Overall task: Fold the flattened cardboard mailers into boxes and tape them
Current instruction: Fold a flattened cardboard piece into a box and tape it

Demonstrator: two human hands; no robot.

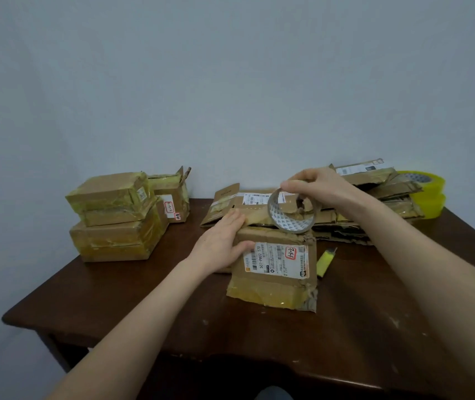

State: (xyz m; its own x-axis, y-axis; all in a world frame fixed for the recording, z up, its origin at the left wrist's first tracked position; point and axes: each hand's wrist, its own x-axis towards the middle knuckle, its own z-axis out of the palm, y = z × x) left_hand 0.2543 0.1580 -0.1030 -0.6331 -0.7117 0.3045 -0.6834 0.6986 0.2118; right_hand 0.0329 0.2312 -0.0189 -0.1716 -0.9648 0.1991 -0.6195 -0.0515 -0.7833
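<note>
A cardboard box is seen standing on the dark wooden table, approx. in the middle. On its front face a white shipping label is stuck, w/ a small red-framed sticker. The lower part of the face is covered w/ yellowish tape. The top edge at the R corner looks torn.

The L hand is laid on the upper L corner of the box. The fingers are straight and flat on the top flap, and the thumb is rested on the front face beside the label. Nothing is enclosed by this hand; the box is only pressed.

A tape roll, nearly used up so that mostly the grey core w/ print inside is visible, is held just above the top of the box by the R hand. The upper rim of the roll is pinched between the thumb and the curled fingers. Whether a strip is pulled out cannot be told.

Behind the box, flattened mailers are piled toward the R back of the table, and one more flat piece lies just behind the L hand. At the far R, two yellow tape rolls are stacked. A yellow knife lies just beside the box, on its R. At the L back, taped boxes are stacked, w/ one more small box behind them, by the pale wall.
</note>
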